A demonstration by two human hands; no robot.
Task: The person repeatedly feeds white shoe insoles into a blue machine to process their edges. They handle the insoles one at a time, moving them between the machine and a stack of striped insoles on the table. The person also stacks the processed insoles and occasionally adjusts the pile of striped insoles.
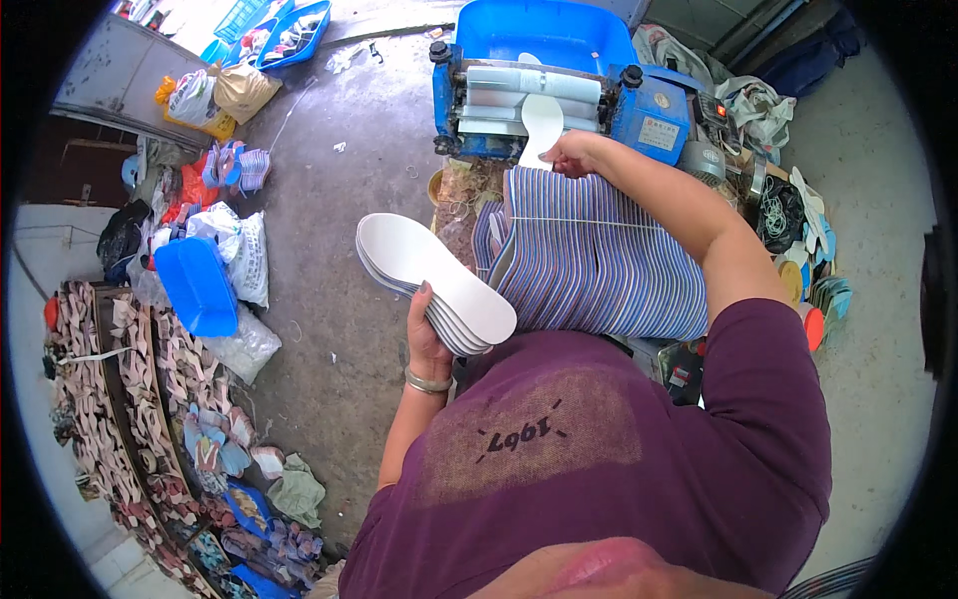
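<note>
While gripping a short, slightly fanned stack of smooth white sole-shaped sheets (pixel 436 268) by its lower edge in the closed left hand (pixel 430 341) near the centre of the frame, holds the curled right hand (pixel 572 154) at upper middle, by the near end of a single white sole-shaped sheet (pixel 542 125). Cannot tell whether pinching that sheet or merely touching it. Shows it lying up against the pale rollers of a blue-framed roller machine (pixel 501 98). Has, just below the right hand, a long packed row of blue-and-red-striped sole-shaped pieces (pixel 599 275), crossed by a white string (pixel 589 221). Wears a silver-coloured bangle (pixel 427 383) on the left wrist and a purple short-sleeved shirt (pixel 743 429) at lower middle. Shows a blue plastic tub (pixel 589 35) at the top edge and a rectangular blue basin (pixel 197 287) at the left.
</note>
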